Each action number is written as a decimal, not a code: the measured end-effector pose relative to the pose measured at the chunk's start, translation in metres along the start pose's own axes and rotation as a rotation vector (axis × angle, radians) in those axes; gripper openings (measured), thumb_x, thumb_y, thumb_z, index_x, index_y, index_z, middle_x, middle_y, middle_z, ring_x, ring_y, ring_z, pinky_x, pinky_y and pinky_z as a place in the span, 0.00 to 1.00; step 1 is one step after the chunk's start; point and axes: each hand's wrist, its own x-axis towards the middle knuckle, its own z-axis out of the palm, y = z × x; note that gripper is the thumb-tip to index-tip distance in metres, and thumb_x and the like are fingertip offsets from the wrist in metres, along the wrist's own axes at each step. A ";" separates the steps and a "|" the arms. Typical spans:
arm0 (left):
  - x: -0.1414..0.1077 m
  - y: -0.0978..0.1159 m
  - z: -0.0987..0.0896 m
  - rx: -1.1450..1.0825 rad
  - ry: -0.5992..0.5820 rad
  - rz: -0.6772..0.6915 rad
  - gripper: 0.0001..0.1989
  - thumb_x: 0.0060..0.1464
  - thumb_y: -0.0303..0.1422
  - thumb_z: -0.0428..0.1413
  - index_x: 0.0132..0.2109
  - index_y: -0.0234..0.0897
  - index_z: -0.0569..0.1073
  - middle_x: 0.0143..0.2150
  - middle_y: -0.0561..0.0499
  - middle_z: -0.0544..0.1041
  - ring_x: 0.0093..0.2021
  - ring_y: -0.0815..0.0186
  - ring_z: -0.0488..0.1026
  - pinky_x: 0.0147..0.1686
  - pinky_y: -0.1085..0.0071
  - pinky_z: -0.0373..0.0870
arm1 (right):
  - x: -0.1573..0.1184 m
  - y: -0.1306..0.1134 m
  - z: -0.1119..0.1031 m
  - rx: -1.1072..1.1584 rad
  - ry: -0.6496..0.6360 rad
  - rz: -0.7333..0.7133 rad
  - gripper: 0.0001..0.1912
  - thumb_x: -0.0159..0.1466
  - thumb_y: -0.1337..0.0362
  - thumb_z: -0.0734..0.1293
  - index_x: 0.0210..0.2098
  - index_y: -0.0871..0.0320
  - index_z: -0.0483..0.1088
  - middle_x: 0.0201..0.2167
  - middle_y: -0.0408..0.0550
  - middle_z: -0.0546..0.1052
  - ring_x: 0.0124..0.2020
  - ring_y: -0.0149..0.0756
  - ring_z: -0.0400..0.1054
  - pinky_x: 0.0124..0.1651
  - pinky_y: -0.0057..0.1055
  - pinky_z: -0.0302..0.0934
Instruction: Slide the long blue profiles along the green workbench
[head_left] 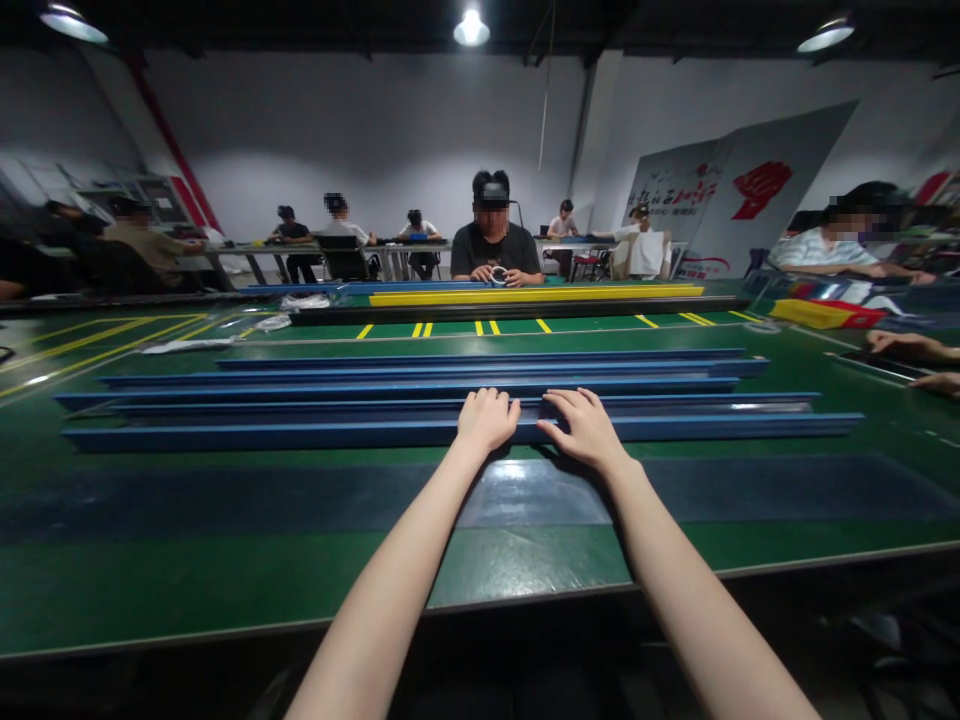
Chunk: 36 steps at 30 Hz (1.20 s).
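Note:
Several long blue channel-like strips lie side by side across the green table. Over the nearest blue strip (247, 437), left of its right half, my left hand (487, 418) is bent, its fingers reaching past the top edge and its thumb pointing right. Just right of it, my right hand (581, 425) grips the same strip, thumb on the near side and fingers over the far side. Both sets of fingertips also reach the blue strip behind (712, 403). Under my wrists, a clear plastic film sleeve (300, 495) lies flat along the table.
The green table's (300, 590) front edge runs below my forearms. Farther back lie a yellow strip (525, 297), a black strip (420, 312) and crumpled plastic (304, 302). A co-worker (495, 240) sits opposite; another person's hands (907, 347) hold a dark flat item at right.

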 end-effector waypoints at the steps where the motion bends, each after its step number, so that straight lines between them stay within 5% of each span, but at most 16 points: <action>1: 0.000 0.000 0.000 -0.001 0.003 0.001 0.22 0.61 0.38 0.38 0.41 0.31 0.73 0.42 0.40 0.74 0.45 0.57 0.69 0.44 0.61 0.60 | -0.001 0.000 -0.001 -0.016 -0.003 0.009 0.23 0.61 0.51 0.57 0.48 0.58 0.68 0.49 0.52 0.71 0.51 0.41 0.62 0.58 0.42 0.44; 8: -0.004 -0.014 -0.009 -0.027 -0.004 -0.057 0.21 0.60 0.36 0.38 0.38 0.34 0.75 0.40 0.42 0.76 0.43 0.58 0.71 0.43 0.64 0.63 | -0.005 0.003 -0.006 -0.083 -0.033 0.066 0.25 0.60 0.48 0.57 0.50 0.57 0.66 0.51 0.52 0.70 0.52 0.42 0.61 0.57 0.42 0.41; 17: -0.013 -0.050 -0.025 -0.125 -0.063 -0.469 0.26 0.59 0.40 0.37 0.36 0.38 0.78 0.36 0.43 0.78 0.40 0.57 0.74 0.39 0.67 0.67 | -0.004 0.001 -0.005 -0.066 -0.041 0.062 0.28 0.60 0.46 0.56 0.50 0.58 0.66 0.51 0.52 0.70 0.51 0.42 0.61 0.56 0.40 0.43; 22: -0.017 -0.070 -0.029 -0.174 -0.047 -0.604 0.25 0.58 0.40 0.37 0.36 0.40 0.78 0.36 0.43 0.78 0.40 0.55 0.74 0.37 0.65 0.67 | -0.008 -0.002 -0.005 -0.159 -0.050 0.257 0.35 0.56 0.38 0.54 0.49 0.57 0.67 0.50 0.54 0.71 0.52 0.48 0.59 0.57 0.52 0.38; 27: -0.017 -0.069 -0.031 -0.105 -0.067 -0.585 0.24 0.58 0.39 0.38 0.37 0.37 0.78 0.36 0.40 0.78 0.40 0.54 0.74 0.37 0.64 0.67 | -0.009 -0.005 -0.003 -0.194 -0.097 0.290 0.39 0.55 0.35 0.51 0.50 0.57 0.67 0.48 0.56 0.71 0.51 0.48 0.59 0.55 0.52 0.42; 36: -0.012 -0.023 -0.022 -0.017 0.008 -0.211 0.22 0.61 0.38 0.37 0.39 0.34 0.74 0.38 0.44 0.77 0.40 0.60 0.73 0.41 0.66 0.62 | -0.004 -0.013 0.000 -0.245 -0.140 0.273 0.40 0.56 0.36 0.49 0.51 0.60 0.65 0.47 0.60 0.70 0.50 0.51 0.57 0.52 0.52 0.44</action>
